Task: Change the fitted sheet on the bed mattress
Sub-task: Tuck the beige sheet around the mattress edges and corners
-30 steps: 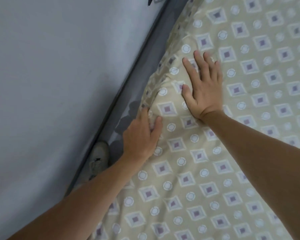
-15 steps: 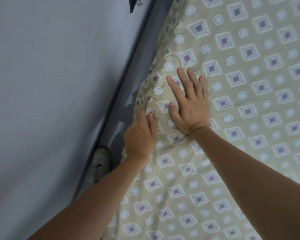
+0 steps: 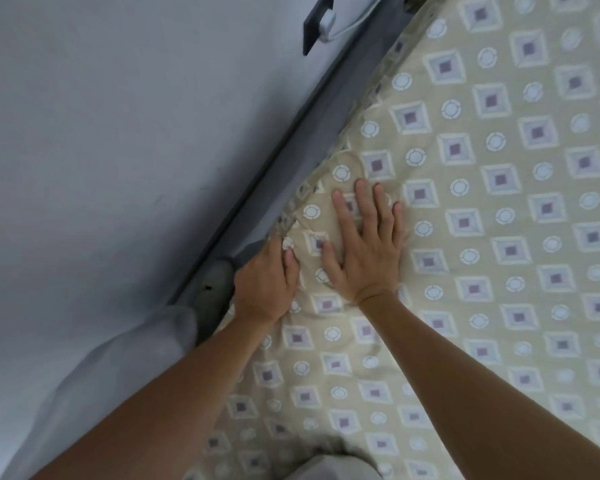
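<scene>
1. The fitted sheet (image 3: pixel 499 237) lies over the mattress beside the wall (image 3: pixel 118 133); soft, light cloth, best gripped at its bunched edge.
2. The left hand (image 3: pixel 267 282) pinches that edge; the right hand (image 3: pixel 368 247) presses flat, fingers spread.
3. Against 0.5 s earlier, both hands sit closer together, and a wall plug (image 3: pixel 326 22) now shows.

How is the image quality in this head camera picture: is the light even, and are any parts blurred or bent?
Head view: dim, soft light without glare; the beige patterned fitted sheet is fairly sharp near the flat right hand and the left hand, while its lower part is softer; the wide-angle lens slants the grey wall.
</scene>
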`<state>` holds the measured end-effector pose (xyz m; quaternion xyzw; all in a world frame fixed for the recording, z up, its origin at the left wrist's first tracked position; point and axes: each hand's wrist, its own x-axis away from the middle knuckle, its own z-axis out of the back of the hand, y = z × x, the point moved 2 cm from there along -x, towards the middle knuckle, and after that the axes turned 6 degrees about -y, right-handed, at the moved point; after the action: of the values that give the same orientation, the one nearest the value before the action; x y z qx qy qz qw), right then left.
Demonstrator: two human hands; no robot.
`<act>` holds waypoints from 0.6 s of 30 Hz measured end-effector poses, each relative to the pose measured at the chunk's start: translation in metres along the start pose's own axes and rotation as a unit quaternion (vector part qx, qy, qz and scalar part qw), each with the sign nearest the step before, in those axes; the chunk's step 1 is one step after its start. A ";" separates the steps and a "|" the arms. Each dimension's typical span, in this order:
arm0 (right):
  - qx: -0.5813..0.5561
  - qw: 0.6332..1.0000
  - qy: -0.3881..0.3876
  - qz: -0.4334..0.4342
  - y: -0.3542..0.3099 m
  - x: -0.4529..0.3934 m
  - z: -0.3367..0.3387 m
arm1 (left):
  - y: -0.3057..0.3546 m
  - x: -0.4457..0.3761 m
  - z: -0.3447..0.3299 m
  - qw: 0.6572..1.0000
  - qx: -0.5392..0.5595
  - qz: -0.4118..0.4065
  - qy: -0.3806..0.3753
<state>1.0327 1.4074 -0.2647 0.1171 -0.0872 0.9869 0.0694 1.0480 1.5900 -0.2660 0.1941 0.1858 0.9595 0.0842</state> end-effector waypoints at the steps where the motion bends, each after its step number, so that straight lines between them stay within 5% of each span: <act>1: 0.001 1.000 -0.003 0.001 0.001 0.000 0.001 | 0.000 0.000 -0.001 1.000 0.007 -0.001 -0.004; 10: -0.060 0.997 0.051 0.018 -0.006 -0.025 0.049 | -0.010 -0.001 0.008 0.991 0.129 -0.020 -0.035; 15: 0.048 0.960 -0.080 0.265 -0.033 -0.091 0.055 | -0.026 -0.049 0.007 0.966 0.241 0.045 -0.079; 18: 0.128 0.923 -0.183 0.314 -0.044 -0.121 0.054 | -0.065 -0.099 -0.007 0.958 0.225 0.160 -0.078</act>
<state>1.1680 1.4261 -0.2351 0.2705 -0.0038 0.9221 -0.2768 1.1410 1.6246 -0.3310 0.3093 0.3559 0.8759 -0.1021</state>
